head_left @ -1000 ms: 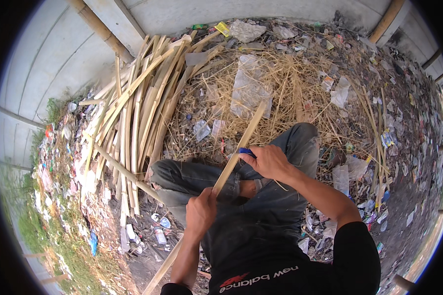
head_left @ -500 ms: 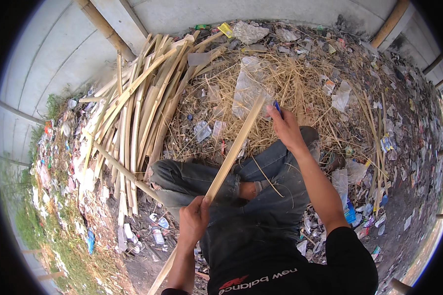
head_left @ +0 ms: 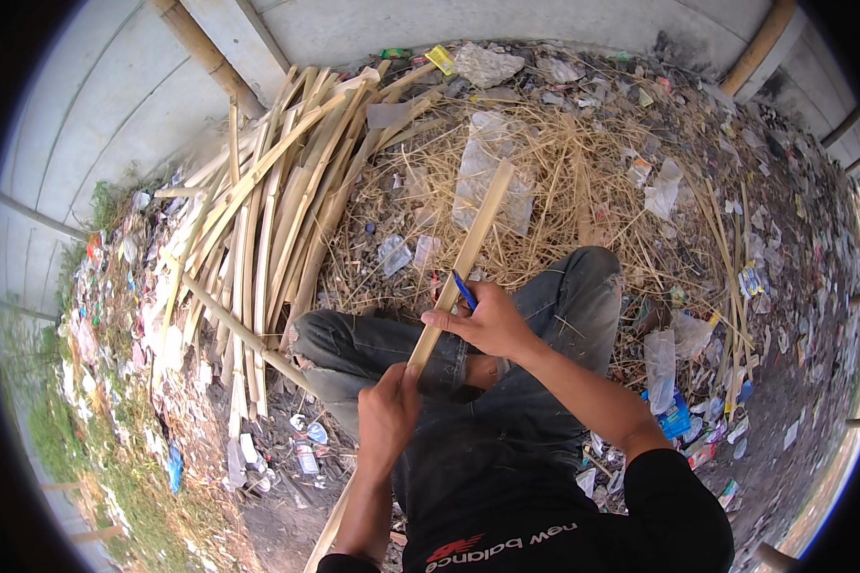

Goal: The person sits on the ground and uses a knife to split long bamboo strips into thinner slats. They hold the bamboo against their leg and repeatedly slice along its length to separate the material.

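Observation:
A long pale bamboo slat [head_left: 473,246] runs diagonally from my lap up toward the straw. My left hand [head_left: 387,416] is wrapped around its lower part, just above my thigh. My right hand [head_left: 492,325] rests against the slat's middle and holds a small blue-handled tool [head_left: 464,289], whose tip touches the slat's edge. I sit with my knees bent in grey jeans [head_left: 564,296], and the slat crosses over them. The slat's near end passes below my left arm toward the lower edge.
A stack of split bamboo slats [head_left: 258,210] lies to the left, leaning toward a concrete wall [head_left: 105,105]. Dry straw [head_left: 583,181] and plastic litter cover the ground ahead and to the right. Grass grows at the far left.
My right hand ran out along the slat with the blue tool, then drew back toward my lap. My left hand kept its grip low on the slat.

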Demonstrator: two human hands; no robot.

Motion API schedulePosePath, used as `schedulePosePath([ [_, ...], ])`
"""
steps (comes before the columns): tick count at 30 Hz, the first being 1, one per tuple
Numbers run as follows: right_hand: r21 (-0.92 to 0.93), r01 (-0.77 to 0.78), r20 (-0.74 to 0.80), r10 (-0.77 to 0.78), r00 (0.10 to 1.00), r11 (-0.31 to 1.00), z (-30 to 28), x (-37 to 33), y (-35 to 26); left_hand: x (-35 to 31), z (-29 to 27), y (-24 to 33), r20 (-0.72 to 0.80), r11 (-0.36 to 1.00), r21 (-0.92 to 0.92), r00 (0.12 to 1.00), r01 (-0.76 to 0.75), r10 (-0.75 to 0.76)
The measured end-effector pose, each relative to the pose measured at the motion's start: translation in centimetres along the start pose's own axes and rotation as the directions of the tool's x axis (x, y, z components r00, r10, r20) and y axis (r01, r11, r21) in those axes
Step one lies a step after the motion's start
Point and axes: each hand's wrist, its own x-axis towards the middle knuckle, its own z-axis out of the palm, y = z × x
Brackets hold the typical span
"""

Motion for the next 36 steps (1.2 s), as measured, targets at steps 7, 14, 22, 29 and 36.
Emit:
schedulePosePath([
  [7, 0.109, 0.042, -0.141, -0.027, 0.990, 0.993, -1.3, 1.7, 1.4, 0.1, -0.2, 0.6, 0.013, 0.998, -0.047, 0.999, 0.034, -0.034],
  [14, -0.251, 0.113, -0.073, -0.135, 0.988, 0.961, -0.6, -0.3, 0.4, 0.1, 0.2, 0.2, -0.004, 1.000, -0.004, 1.000, 0.012, -0.012],
  [22, -0.592, 0.202, 0.121, -0.162, 0.979, 0.780, 0.0, -2.6, -1.2, 0.5, 0.5, -0.4, -0.009, 0.999, -0.033, 1.000, 0.013, -0.013],
  [29, -0.559, 0.150, 0.104, -0.111, 0.988, 0.816, -2.9, -0.9, 0.5, -0.5, 0.5, -0.3, -0.032, 0.998, -0.040, 0.998, 0.043, -0.045],
  [36, -0.487, -0.058, -0.300, -0.104, 0.948, 0.872, -8.2, 4.1, 5.1, -1.4, -0.2, -0.9, 0.018, 0.999, 0.038, 1.000, -0.007, 0.006],
])
